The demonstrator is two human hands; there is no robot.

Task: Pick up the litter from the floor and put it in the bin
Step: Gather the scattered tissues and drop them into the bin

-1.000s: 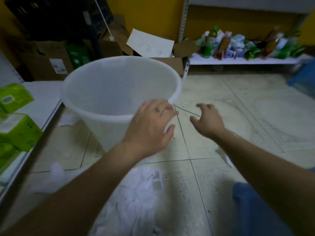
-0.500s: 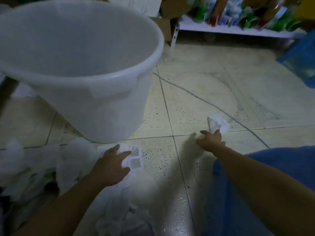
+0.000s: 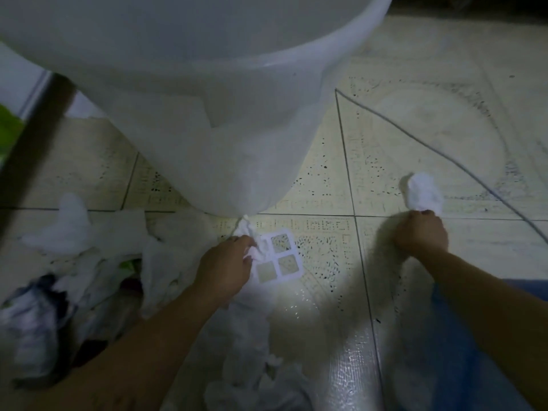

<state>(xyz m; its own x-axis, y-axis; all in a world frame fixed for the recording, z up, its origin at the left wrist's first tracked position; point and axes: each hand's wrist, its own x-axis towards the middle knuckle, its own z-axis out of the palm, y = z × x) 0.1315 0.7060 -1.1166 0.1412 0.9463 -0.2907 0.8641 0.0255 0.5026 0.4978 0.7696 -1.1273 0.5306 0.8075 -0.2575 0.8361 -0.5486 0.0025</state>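
Two pieces are in hand: my left hand [image 3: 226, 269] seems closed on crumpled tissue [image 3: 247, 232] beside a white grid card [image 3: 280, 256], my right hand [image 3: 421, 237] pinches a paper wad [image 3: 422, 192] off the floor [image 3: 385, 149], and the bin [image 3: 222, 114] stands just ahead, nearer my left.

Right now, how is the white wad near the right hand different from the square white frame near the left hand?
The wad is crumpled and puffy; the frame lies flat with four windows. The wad sits alone on the floor at the right hand; the frame lies beside a litter pile, at the left hand. Both are white.
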